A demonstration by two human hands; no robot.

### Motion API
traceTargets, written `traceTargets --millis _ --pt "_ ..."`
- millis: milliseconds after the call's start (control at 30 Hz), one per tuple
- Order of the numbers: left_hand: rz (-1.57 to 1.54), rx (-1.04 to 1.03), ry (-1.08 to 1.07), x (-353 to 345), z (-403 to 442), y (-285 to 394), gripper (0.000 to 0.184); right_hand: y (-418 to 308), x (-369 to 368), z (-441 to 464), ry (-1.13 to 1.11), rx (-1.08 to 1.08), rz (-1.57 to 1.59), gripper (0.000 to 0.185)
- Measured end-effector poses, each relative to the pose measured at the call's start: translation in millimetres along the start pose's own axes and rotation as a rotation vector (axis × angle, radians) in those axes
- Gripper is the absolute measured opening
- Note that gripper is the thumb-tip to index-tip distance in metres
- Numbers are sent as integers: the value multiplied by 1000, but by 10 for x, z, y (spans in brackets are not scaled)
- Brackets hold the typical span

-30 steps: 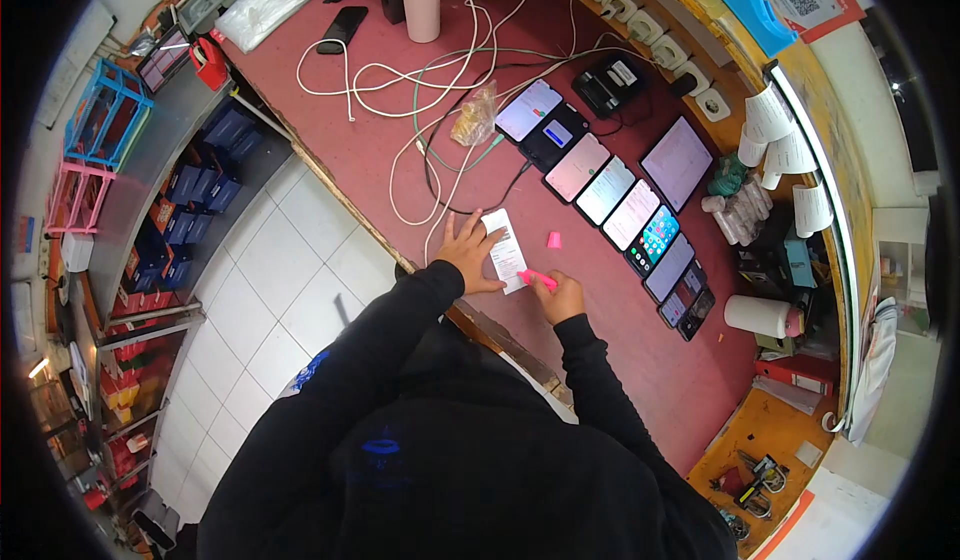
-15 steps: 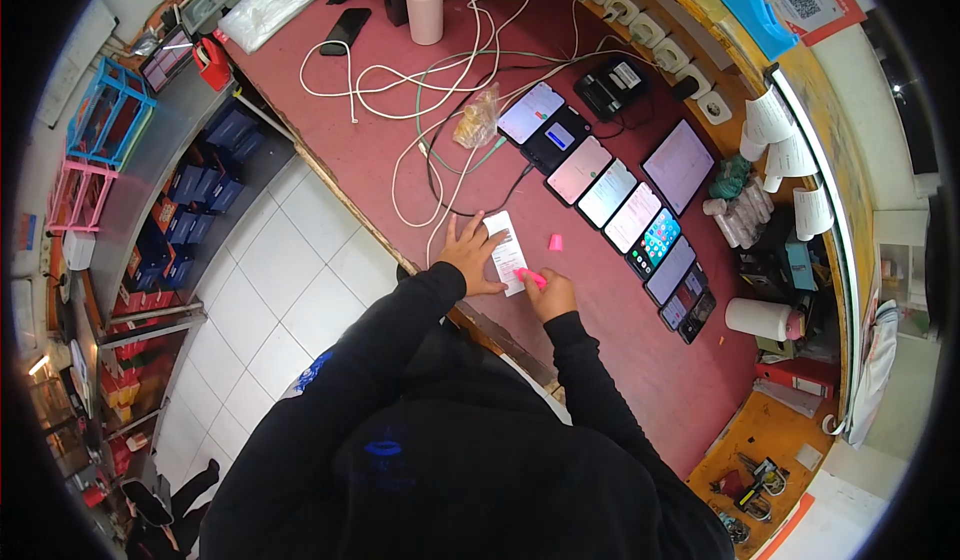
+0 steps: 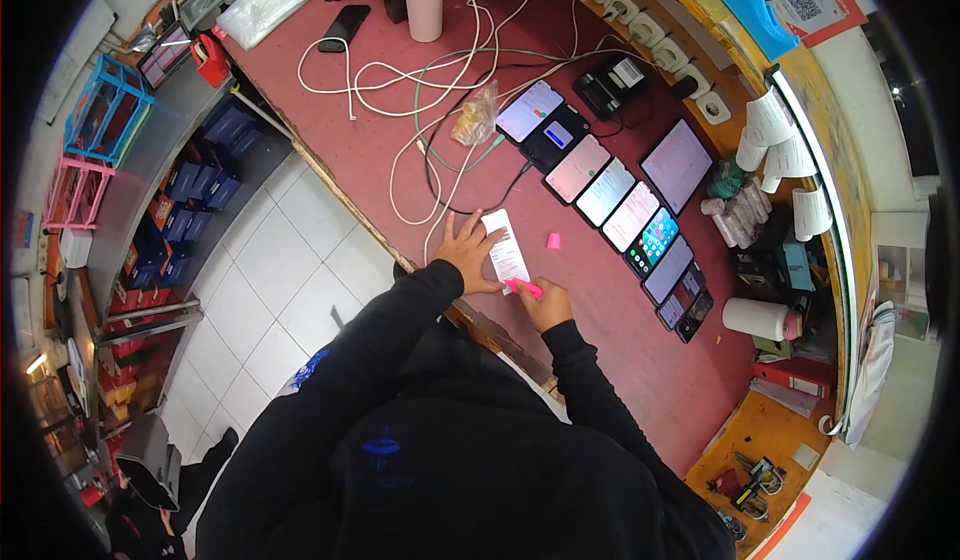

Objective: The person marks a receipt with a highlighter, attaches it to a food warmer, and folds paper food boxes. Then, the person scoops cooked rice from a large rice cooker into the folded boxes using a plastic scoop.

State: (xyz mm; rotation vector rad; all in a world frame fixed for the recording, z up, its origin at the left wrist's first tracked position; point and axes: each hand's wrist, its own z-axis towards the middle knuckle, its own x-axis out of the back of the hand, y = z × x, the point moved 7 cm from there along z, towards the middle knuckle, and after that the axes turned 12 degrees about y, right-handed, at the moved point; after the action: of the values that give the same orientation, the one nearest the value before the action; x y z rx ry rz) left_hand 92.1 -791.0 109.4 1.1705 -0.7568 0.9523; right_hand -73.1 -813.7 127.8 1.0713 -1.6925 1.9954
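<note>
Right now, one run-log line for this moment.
left hand: flat on receipt | right hand: holding pink marker at receipt's lower end | pink cap: on table, apart

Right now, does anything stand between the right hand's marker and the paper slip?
Nothing visible. The right hand holds the pink marker at the slip; the left hand rests along its left edge.

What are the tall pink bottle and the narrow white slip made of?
The tall pink cylindrical bottle seems painted metal or plastic: its sides look smooth, softly shiny. The narrow white rectangular slip looks like matte paper: flat, with printing.
</note>
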Motion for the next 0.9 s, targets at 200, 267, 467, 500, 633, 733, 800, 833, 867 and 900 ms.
traceTargets --millis 200,267,467,500,633,733,800,833,867,900 --pt "7 0 -3 1 0 4 94 27 -29 32 11 39 -52 31" --pt "6 3 -11 -5 1 0 95 79 37 74 33 44 -110 31" --pt "-29 40 -15 -9 4 -20 94 578 197 110 264 -170 275 34" --pt "-41 51 -17 -6 36 -25 94 769 186 101 225 -366 374 33" --pt "-811 399 230 -274 249 -253 34 1275 95 -64 98 -799 655 31" --pt "-1299 864 96 -656 560 -172 30 1315 -15 -59 119 -832 770 31" --pt "-1310 900 -46 -809 740 -14 39 1325 -95 -22 140 -862 807 31" --pt "-1202 822 -105 -819 805 38 40 1327 -130 -1 153 -871 822 32" --pt "-1097 740 -164 -878 865 92 41 1317 -150 16 171 -881 836 32" --pt "-993 649 -226 -991 922 164 42 1334 -155 23 198 -894 850 33"
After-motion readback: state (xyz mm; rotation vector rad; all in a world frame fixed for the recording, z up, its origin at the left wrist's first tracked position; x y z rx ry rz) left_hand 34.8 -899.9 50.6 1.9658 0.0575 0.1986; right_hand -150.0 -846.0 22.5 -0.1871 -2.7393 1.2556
